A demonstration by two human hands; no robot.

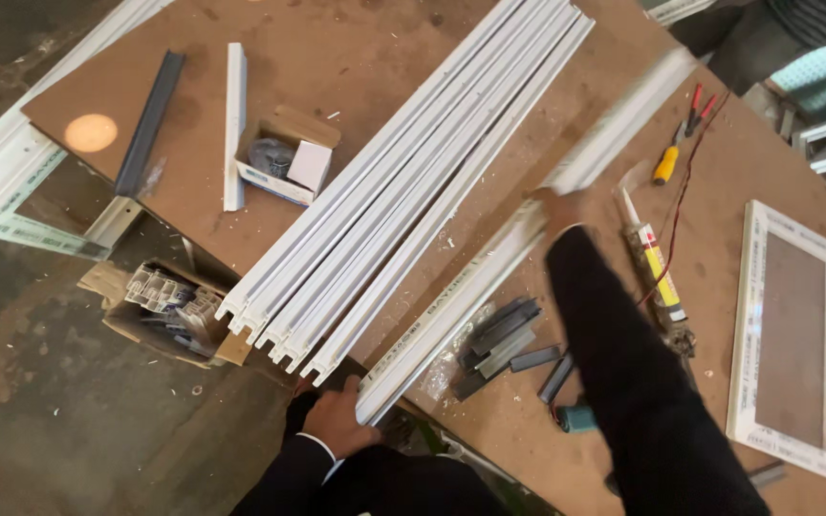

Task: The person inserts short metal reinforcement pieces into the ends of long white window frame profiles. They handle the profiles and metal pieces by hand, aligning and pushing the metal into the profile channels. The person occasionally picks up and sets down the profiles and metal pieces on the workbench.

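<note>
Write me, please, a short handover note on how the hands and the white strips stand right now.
Left hand: grips the near end of a single white strip at the table's edge.
Right hand: rests on the same strip farther up; the picture is blurred there, so the grip is unclear.
Stack of white strips: lies diagonally on the brown table, just left of the held strip.
Nearby: grey metal pieces, a sealant tube, a small white frame.
Done and left: one strip sits apart from the stack, in hand.
</note>
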